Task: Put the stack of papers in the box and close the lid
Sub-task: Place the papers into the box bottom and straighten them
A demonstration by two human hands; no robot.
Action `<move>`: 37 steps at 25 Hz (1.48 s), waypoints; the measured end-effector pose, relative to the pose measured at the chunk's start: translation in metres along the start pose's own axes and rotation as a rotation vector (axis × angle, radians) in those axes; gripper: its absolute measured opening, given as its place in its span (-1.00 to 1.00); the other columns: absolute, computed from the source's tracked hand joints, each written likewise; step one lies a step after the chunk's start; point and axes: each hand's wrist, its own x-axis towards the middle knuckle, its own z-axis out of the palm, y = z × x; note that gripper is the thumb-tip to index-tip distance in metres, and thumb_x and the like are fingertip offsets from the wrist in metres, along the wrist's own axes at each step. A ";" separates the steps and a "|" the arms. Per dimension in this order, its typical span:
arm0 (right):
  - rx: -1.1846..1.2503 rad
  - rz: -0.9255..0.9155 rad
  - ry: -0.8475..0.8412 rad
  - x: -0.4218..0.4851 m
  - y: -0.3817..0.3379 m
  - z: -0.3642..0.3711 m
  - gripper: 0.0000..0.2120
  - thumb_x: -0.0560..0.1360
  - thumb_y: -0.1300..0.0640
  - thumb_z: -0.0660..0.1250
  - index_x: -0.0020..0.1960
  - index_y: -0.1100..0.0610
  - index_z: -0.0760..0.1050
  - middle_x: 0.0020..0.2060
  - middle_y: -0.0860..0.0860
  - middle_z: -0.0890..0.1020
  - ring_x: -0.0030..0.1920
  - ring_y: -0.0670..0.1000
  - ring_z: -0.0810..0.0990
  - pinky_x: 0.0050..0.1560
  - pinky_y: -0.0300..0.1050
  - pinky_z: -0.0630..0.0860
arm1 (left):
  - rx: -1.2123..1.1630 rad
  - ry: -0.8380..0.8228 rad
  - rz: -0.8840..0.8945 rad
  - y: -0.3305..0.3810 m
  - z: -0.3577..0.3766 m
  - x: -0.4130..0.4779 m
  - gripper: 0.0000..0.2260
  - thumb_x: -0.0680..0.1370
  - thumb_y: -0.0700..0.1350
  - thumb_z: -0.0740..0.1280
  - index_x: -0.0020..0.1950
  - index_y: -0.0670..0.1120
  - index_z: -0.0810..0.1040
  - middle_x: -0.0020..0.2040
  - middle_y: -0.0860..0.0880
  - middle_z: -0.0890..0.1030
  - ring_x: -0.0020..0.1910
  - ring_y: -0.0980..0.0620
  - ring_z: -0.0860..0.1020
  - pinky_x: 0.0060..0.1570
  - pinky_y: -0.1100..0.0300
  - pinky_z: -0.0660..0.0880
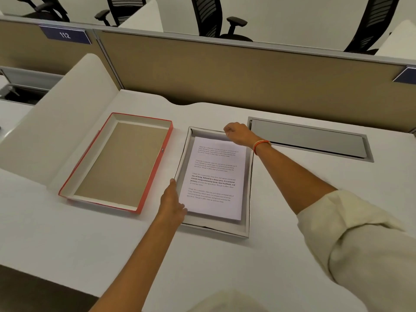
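A shallow white box (247, 212) lies open on the desk in front of me. The stack of papers (215, 176), printed with several short paragraphs, lies inside it, its near left corner tilted toward the box wall. My left hand (172, 202) rests on the box's left wall, fingers at the stack's near left edge. My right hand (236, 134) is curled at the far right corner of the stack, fingers closed on the paper's top edge. The red-edged lid (117, 163) lies upside down to the left of the box, brown inside showing.
A white curved divider (67, 122) stands left of the lid. A grey cable hatch (310, 140) is set in the desk to the right. A tan partition (225, 70) runs along the back, with black office chairs (216, 16) behind it.
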 end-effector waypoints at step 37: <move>-0.196 -0.089 -0.208 0.068 0.035 0.032 -0.74 0.52 0.31 0.19 0.12 0.29 0.58 0.03 0.21 0.58 0.03 0.20 0.56 -0.05 -0.14 0.42 | -0.338 -0.052 -0.309 -0.029 0.031 0.019 -0.65 0.57 0.21 0.21 0.08 -0.03 0.58 0.14 -0.15 0.63 0.16 -0.20 0.58 0.15 -0.11 0.54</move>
